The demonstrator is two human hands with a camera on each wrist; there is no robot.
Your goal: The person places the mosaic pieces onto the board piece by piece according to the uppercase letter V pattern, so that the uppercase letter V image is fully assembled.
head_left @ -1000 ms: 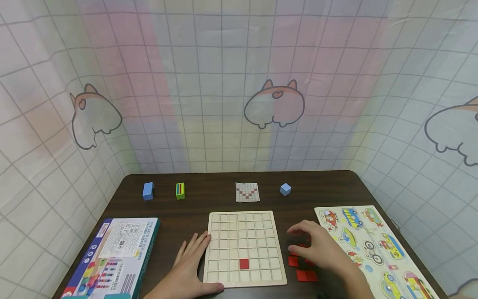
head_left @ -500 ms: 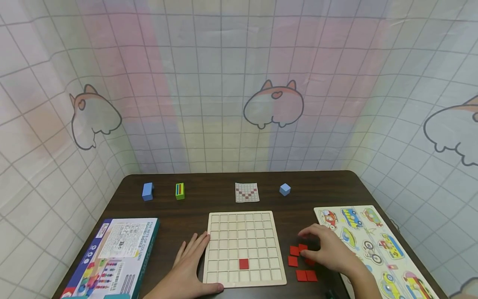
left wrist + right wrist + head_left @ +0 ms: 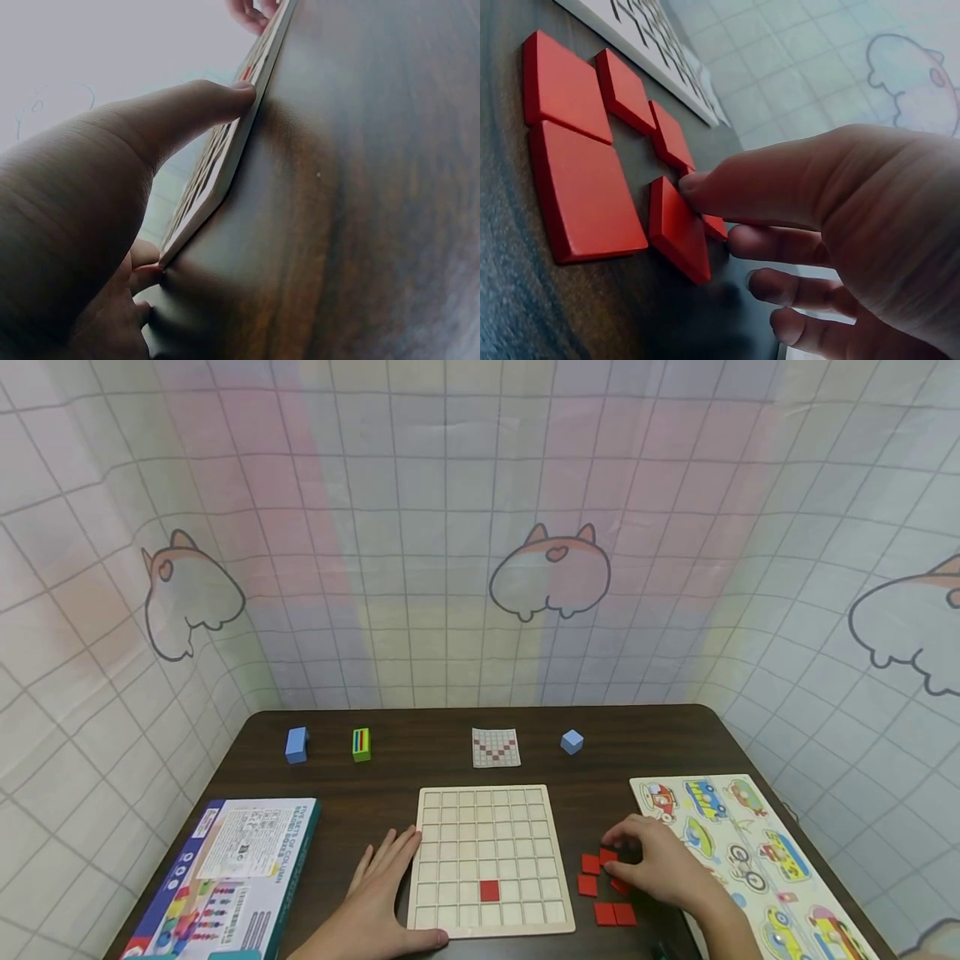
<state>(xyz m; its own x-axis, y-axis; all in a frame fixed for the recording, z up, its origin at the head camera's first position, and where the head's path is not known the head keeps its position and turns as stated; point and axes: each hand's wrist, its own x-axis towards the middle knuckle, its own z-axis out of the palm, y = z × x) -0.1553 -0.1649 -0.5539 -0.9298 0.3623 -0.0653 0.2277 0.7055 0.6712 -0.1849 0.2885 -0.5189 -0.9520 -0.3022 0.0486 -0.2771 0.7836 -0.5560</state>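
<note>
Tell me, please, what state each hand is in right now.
Left hand: open, touching the edge of the wooden board.
Right hand: fingers bent at a red tile; whether it grips it cannot be told.

Printed box (image 3: 255, 860) I see at left, blue block (image 3: 296, 746) and striped green block (image 3: 362, 746) beyond it, blue cube (image 3: 572, 742), picture board (image 3: 727, 839) at right, gridded backdrop (image 3: 450, 568) behind.

One red tile (image 3: 489, 891) is sitting in the pale grid board (image 3: 487, 850); loose red squares (image 3: 587, 885) are lying off its right edge.
</note>
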